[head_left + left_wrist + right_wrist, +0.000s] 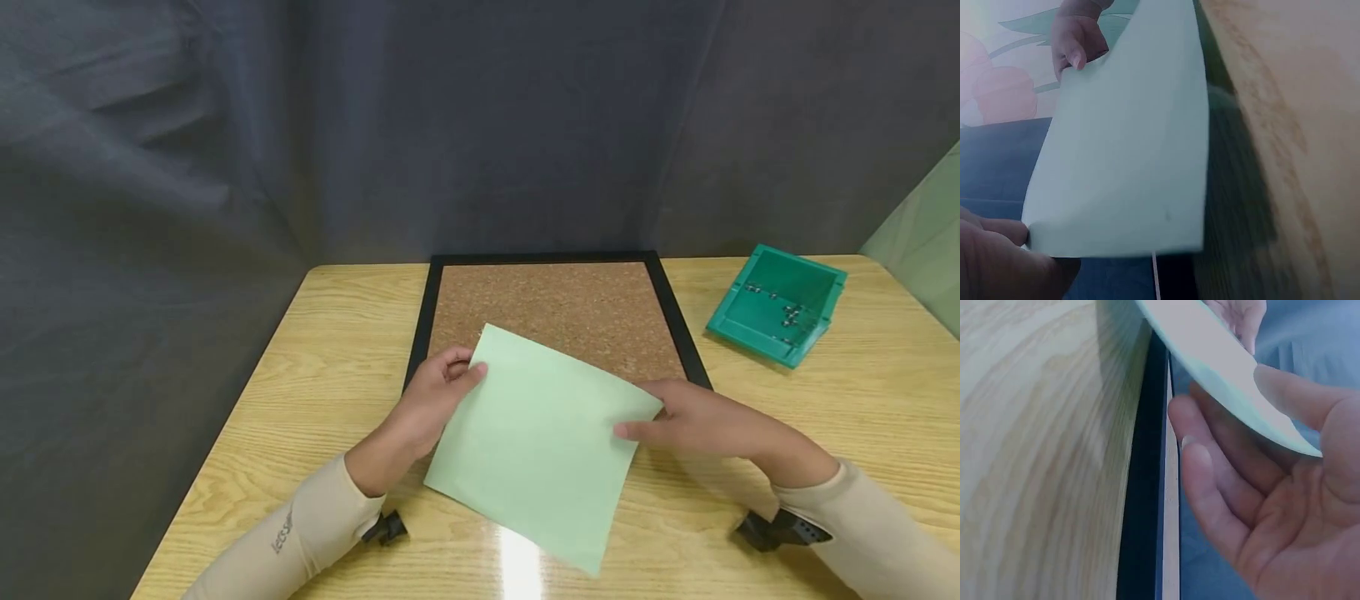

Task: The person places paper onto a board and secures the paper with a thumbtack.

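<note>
A light green sheet of paper point(543, 446) hangs tilted between both hands, above the near part of a cork board point(555, 312). My left hand point(427, 400) pinches its left edge near the upper corner, thumb on the front. At the right corner my right hand point(697, 421) holds the sheet between thumb and fingers. In the left wrist view the sheet point(1122, 144) spans from the near left hand point(1010, 262) to the right hand point(1082, 40). The right wrist view shows the right thumb above the sheet point(1222, 375), with the fingers point(1210, 456) curved beneath.
A green tray point(761, 317) with several small metallic pieces stands at the back right of the wooden table point(322, 333). The board has a black frame point(540, 257). Behind the table hangs a dark cloth point(487, 125).
</note>
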{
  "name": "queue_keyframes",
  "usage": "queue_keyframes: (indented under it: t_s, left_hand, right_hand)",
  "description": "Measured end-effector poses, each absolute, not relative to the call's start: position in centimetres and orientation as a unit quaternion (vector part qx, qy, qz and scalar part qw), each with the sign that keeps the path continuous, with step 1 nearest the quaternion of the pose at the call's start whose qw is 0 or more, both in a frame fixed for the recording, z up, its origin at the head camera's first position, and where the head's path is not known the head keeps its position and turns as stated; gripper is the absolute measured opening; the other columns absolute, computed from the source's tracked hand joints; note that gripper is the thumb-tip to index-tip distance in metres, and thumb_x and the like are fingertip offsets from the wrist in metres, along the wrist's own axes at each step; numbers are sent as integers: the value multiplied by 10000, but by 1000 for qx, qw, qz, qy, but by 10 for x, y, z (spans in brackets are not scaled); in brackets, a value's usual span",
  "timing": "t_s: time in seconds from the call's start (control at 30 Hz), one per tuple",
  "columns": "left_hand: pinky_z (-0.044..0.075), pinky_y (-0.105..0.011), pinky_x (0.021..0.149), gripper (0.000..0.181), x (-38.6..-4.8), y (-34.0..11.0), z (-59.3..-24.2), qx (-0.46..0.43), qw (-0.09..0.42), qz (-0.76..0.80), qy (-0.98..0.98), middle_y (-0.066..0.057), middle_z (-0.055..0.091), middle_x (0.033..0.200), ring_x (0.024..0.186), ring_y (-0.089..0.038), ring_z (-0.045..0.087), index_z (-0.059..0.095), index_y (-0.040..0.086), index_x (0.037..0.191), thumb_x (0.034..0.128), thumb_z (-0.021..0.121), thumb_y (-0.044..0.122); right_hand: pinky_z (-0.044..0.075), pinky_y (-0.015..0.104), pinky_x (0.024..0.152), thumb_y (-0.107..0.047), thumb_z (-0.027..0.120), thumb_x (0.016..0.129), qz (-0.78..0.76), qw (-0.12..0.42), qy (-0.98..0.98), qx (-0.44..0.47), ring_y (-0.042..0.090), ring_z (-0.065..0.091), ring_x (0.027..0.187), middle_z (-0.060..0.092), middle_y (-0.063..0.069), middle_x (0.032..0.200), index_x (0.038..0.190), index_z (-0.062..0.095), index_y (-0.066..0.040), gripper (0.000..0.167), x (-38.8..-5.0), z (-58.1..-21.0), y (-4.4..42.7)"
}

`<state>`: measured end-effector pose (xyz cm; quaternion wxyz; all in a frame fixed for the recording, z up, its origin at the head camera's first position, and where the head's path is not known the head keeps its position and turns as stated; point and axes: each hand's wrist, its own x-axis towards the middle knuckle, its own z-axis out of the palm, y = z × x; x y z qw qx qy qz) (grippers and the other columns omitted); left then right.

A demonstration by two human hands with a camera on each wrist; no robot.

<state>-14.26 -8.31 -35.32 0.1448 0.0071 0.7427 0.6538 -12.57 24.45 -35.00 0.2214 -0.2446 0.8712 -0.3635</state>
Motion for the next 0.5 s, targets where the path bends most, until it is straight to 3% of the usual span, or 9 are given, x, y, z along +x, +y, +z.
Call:
queue_keyframes:
  t_s: [0.17, 0.2, 0.37, 0.5]
  left_hand:
    - [452, -373, 982, 293, -143, -88, -352, -6, 155, 676, 720, -126, 601, 1202, 1069, -208, 580, 492, 48, 1303, 1062, 481, 213]
    - [436, -374, 1000, 300, -144, -88, -352, -11, 157, 685, 711, -114, 574, 1205, 1083, -206, 559, 470, 51, 1314, 1068, 466, 223]
    - [410, -362, 1003, 295, -145, -90, -351, -26, 147, 724, 674, -88, 479, 1174, 1077, -198, 498, 398, 51, 1328, 1088, 401, 222]
    - [292, -495, 1146, 245, -146, -89, -349, -28, 135, 746, 652, -94, 414, 1258, 1219, -227, 399, 377, 62, 1287, 1092, 379, 210]
  right_hand:
    - [505, 175, 762, -296, 607, 1000, -429, 245, 834, -246, -16, 621, 888, 723, -1, 1102, 1230, 660, -78, 321, -129, -353, 243]
    - [501, 184, 834, -274, 596, 1008, -435, 244, 829, -253, 1, 618, 1001, 715, 15, 1188, 1285, 625, -89, 335, -129, -353, 243]
    - [472, 195, 788, -241, 547, 1034, -442, 231, 824, -269, 30, 562, 954, 696, 39, 1140, 1173, 684, -132, 224, -129, -356, 244]
    - [472, 190, 807, -227, 528, 1043, -451, 231, 817, -275, 12, 573, 979, 689, 13, 1123, 1149, 700, -167, 210, -128, -358, 244]
